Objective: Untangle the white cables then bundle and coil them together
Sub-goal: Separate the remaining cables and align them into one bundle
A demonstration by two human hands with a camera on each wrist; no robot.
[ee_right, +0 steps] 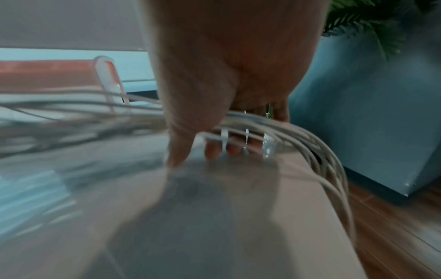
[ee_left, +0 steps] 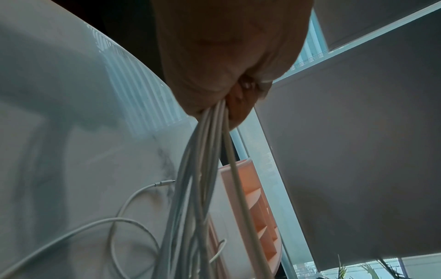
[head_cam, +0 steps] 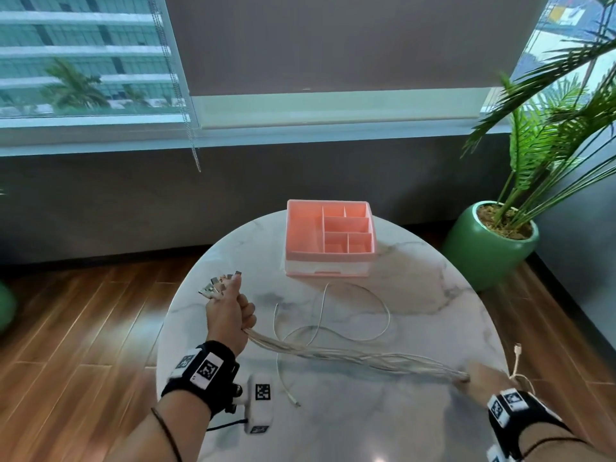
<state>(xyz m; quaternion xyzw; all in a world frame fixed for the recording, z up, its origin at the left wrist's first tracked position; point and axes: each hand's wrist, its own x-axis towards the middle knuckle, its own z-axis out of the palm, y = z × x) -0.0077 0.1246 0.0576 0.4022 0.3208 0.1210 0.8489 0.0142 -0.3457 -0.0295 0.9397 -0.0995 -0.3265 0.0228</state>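
Observation:
A bundle of several white cables (head_cam: 353,356) stretches above the marble table between my two hands. My left hand (head_cam: 230,311) grips one end in a fist, with the metal plugs (head_cam: 216,285) sticking out past the thumb. From below, the left hand (ee_left: 229,90) shows the cables (ee_left: 205,169) hanging out of the fist. My right hand (head_cam: 483,378) holds the bundle near the table's right edge, fingers (ee_right: 212,149) curled around the cables (ee_right: 286,132), whose tails drop over the edge. One loose white cable (head_cam: 333,328) lies looped on the table.
A pink divided organizer box (head_cam: 330,238) stands at the back of the round marble table (head_cam: 416,295). A green potted palm (head_cam: 493,241) stands on the wooden floor to the right. A window wall runs behind the table.

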